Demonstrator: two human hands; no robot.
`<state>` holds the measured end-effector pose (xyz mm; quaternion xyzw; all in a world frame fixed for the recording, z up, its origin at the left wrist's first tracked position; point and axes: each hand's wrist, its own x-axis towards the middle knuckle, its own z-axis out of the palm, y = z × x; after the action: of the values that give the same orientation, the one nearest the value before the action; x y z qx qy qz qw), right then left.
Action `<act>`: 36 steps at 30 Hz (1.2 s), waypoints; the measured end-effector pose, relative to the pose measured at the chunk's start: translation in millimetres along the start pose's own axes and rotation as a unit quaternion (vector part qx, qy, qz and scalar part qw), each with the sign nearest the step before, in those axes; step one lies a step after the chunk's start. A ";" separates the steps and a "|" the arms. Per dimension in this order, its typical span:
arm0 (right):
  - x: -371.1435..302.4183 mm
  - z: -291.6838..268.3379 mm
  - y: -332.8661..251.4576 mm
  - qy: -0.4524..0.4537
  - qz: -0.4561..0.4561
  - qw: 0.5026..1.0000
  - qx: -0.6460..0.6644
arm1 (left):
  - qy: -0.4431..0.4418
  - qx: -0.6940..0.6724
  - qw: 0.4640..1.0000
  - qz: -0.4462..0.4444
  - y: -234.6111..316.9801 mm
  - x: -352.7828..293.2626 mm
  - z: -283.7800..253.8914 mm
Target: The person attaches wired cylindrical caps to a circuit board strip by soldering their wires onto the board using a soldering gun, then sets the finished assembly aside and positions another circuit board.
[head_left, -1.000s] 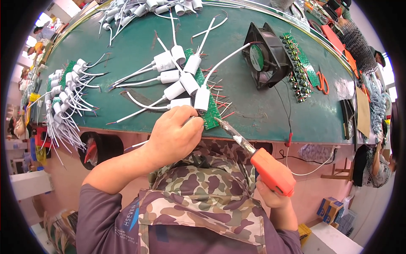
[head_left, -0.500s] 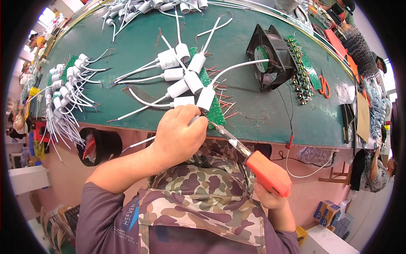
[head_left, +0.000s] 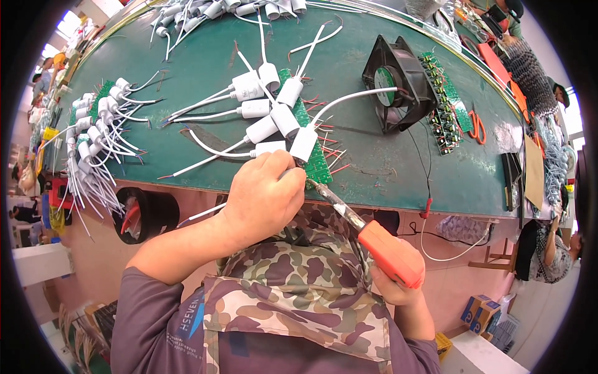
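Observation:
My left hand [head_left: 265,190] is closed in a pinch at the near end of a green circuit board strip [head_left: 319,165]. A white cable [head_left: 207,214] runs out from under this hand to the lower left; the part between the fingers is mostly hidden. My right hand [head_left: 398,283] grips the orange-red handle of a soldering iron [head_left: 386,252]. Its tip meets the board's near end, close to my left fingertips. Several white cylindrical housings with cables [head_left: 285,120] lie over and beside the board, and short red and white wires stick out along its right side.
A black fan [head_left: 398,84] stands beyond the board to the right, next to populated circuit boards [head_left: 443,103] and orange-handled scissors [head_left: 478,128]. Wired white housings are piled at left [head_left: 93,134] and the far edge [head_left: 212,11]. A black bin [head_left: 156,215] sits below the table's left edge.
The soldering iron's handle and my right hand have shifted slightly left and up, while the tip remains at the board's end. My left hand stays almost still.

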<state>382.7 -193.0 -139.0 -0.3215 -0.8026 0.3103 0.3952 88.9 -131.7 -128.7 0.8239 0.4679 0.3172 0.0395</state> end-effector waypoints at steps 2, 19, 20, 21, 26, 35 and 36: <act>1.0 -0.2 -0.4 -0.004 -0.005 1.000 -0.001 | -0.004 -0.002 1.000 -0.002 0.1 0.6 -0.6; 3.7 -3.9 -12.8 -0.002 0.082 0.997 -0.009 | -0.015 0.003 1.000 -0.018 2.4 1.0 -1.6; 1.7 -6.3 -9.7 -0.006 0.081 0.997 -0.010 | -0.015 0.001 1.000 -0.018 2.5 0.7 -1.3; -2.1 -7.8 -4.6 0.006 0.038 0.999 -0.022 | -0.012 0.001 1.000 -0.021 2.5 0.4 -1.5; -7.6 -17.7 -3.7 -0.036 -0.013 0.994 -0.105 | -0.015 0.008 1.000 -0.016 2.0 -0.1 -1.6; -10.5 -12.5 -6.9 0.027 0.037 0.998 -0.050 | -0.019 0.004 1.000 -0.019 2.1 0.4 -1.9; -14.1 -13.0 -6.5 0.021 0.053 0.996 -0.062 | -0.018 0.004 1.000 -0.019 2.2 0.2 -2.0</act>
<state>398.5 -204.5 -133.8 -0.3942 -0.7937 0.2737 0.3739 89.6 -133.3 -126.3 0.8204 0.4843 0.2997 0.0504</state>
